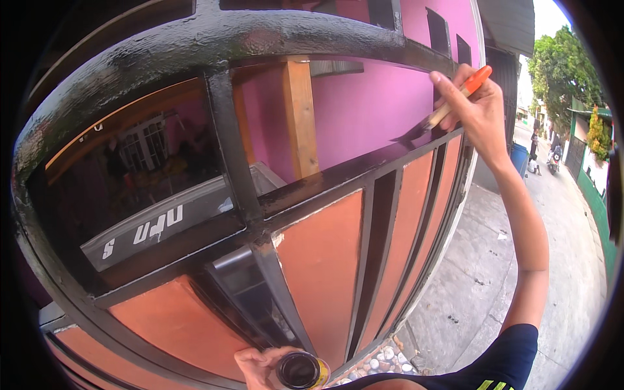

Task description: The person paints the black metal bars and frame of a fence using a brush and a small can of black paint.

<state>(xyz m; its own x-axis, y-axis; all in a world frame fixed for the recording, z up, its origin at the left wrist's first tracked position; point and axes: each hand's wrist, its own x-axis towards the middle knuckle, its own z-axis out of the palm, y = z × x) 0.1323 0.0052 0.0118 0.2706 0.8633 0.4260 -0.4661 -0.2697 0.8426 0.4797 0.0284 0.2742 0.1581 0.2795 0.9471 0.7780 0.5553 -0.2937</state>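
Note:
My right hand point(478, 107) is closed round a paintbrush point(448, 112) with an orange-tipped handle. Its dark bristles touch the upper face of a black rail point(351, 170) on the gate. Low in the view, my left hand point(260, 365) grips a small round paint can point(322, 372) with a yellow side, filled with dark paint. The gate has a thick glossy black tube point(260, 34) along its top, black uprights, and orange panels point(318, 266) below the rail.
Behind the gate stand a wooden post point(300, 123) and a pink wall point(370, 117). Pebbles point(383, 361) lie along the gate's foot. To the right runs a concrete lane point(552, 214) with a blue bin point(519, 158), a motorbike point(554, 159) and people farther off.

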